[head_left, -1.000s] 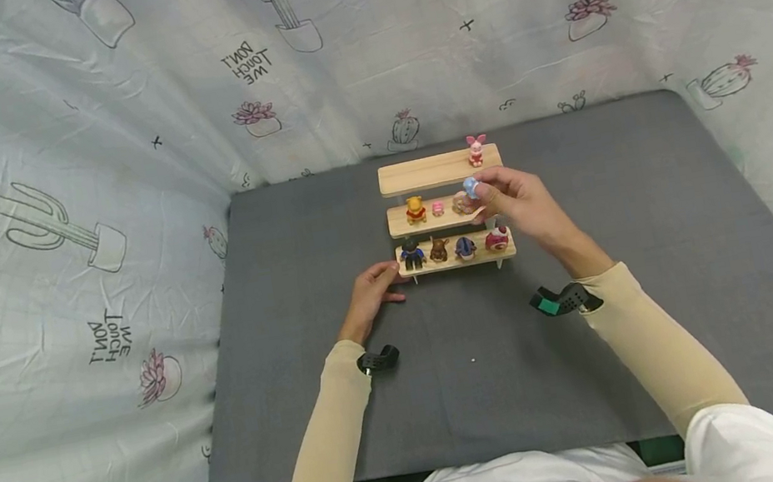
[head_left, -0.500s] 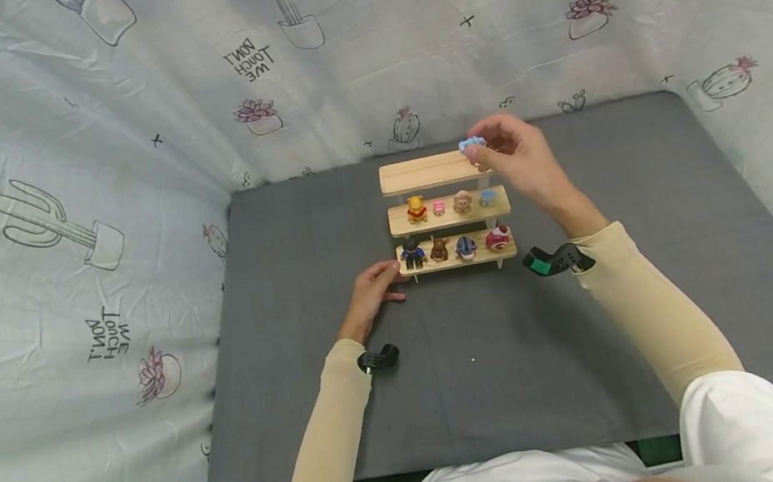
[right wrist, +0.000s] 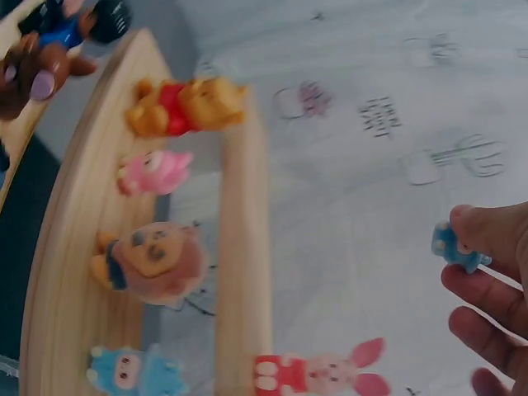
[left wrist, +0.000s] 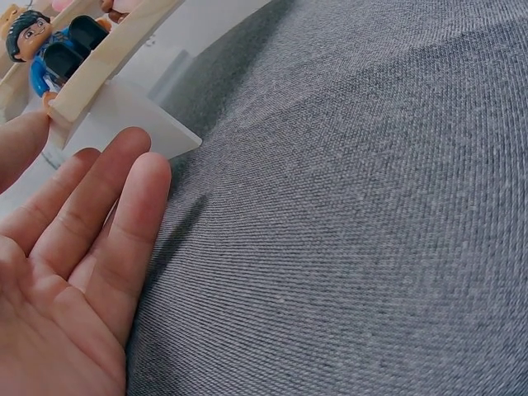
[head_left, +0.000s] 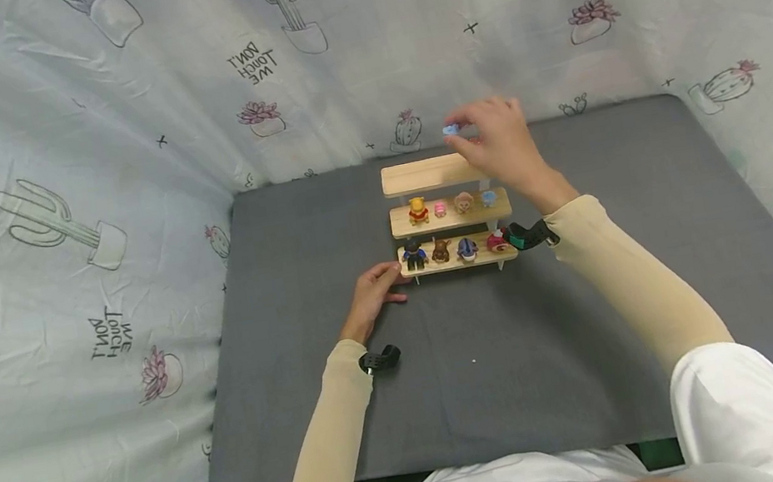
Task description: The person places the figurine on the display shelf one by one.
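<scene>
My right hand (head_left: 500, 140) pinches a small light-blue figurine (right wrist: 459, 246) between thumb and fingertip, raised near the top shelf board (head_left: 422, 175). In the right wrist view, the pink-eared piglet figurine (right wrist: 318, 374) stands at the end of the top board. My left hand (head_left: 370, 298) is beside the lower left corner of the three-tier wooden display stand (left wrist: 124, 58). Its thumb touches the bottom board's end, and the other fingers extend loosely near the clear support leg (left wrist: 153, 124). A dark-haired figure (left wrist: 49, 41) sits on that board above the thumb.
The middle board bears a yellow bear (head_left: 417, 211), a pink figure (head_left: 440, 209), a tan figure (head_left: 464, 202) and another light-blue figurine (head_left: 489, 198). On the bottom board are a brown figure (head_left: 440, 250) and a purple-blue one (head_left: 467, 249). A patterned curtain (head_left: 357, 52) rises behind the grey table (head_left: 300, 271).
My right hand has risen from the middle board past the top board, carrying the blue figurine up and slightly left. The left hand stays at the stand's corner.
</scene>
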The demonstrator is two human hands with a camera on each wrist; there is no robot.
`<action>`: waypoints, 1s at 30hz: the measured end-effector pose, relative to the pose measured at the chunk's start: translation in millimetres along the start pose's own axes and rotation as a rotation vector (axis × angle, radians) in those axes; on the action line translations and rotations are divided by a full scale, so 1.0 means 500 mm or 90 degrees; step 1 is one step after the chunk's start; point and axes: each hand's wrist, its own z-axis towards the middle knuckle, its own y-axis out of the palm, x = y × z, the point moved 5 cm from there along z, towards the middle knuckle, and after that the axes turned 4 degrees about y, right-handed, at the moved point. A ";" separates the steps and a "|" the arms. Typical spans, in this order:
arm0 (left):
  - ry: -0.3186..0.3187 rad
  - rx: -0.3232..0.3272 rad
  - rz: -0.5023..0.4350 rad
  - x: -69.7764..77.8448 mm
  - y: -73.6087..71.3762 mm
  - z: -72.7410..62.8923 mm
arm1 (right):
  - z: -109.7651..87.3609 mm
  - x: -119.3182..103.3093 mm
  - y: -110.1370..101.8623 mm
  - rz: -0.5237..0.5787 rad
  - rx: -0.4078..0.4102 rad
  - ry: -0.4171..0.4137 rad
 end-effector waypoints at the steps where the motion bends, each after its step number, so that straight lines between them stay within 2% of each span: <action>1: 0.002 -0.001 -0.001 -0.001 0.001 0.000 | 0.004 0.002 0.006 -0.029 0.002 -0.004; 4: 0.005 -0.003 -0.003 -0.002 0.002 0.001 | 0.010 0.010 0.024 -0.080 -0.008 -0.004; 7: 0.004 -0.003 -0.006 -0.002 0.003 0.001 | 0.014 0.020 0.039 -0.102 -0.025 0.007; 12: -0.002 0.003 -0.010 -0.003 0.001 0.002 | 0.014 0.035 0.060 -0.125 -0.045 0.011; 20: -0.004 0.000 -0.008 0.000 0.000 0.005 | 0.004 0.046 0.085 -0.166 -0.083 -0.010; 30: -0.007 -0.002 -0.007 0.002 -0.004 0.007 | 0.006 0.048 0.098 -0.194 -0.091 -0.018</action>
